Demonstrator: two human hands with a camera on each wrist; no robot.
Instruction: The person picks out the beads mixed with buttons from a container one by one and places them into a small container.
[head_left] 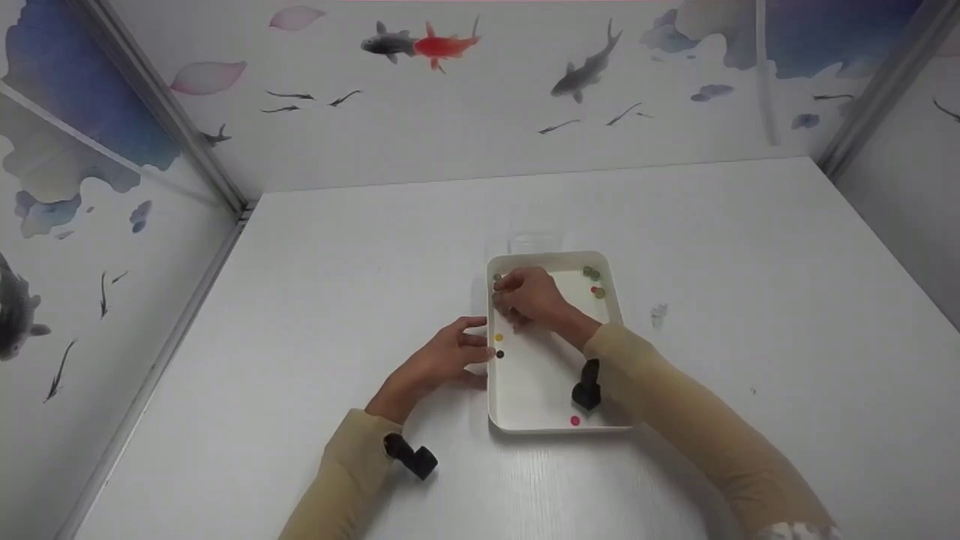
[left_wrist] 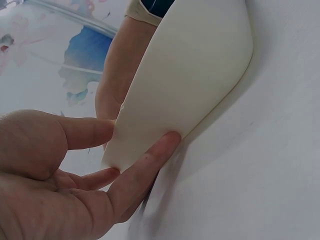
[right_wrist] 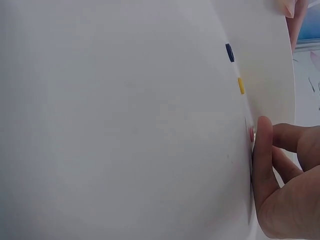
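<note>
A shallow white tray lies on the table with small coloured pieces in it. My left hand holds the tray's left wall, one fingertip over the rim and other fingers outside; the left wrist view shows fingers on the outer wall. My right hand reaches into the far left corner, fingers bent and thumb close to them. A reddish piece shows at the thumb tip by the wall. I cannot tell whether anything is between these fingertips. A yellow disc and a black disc lie along the left wall.
Several green pieces and a red one sit in the far right corner. A pink disc lies at the near edge. Behind the tray stands a clear container. Painted panels surround the table.
</note>
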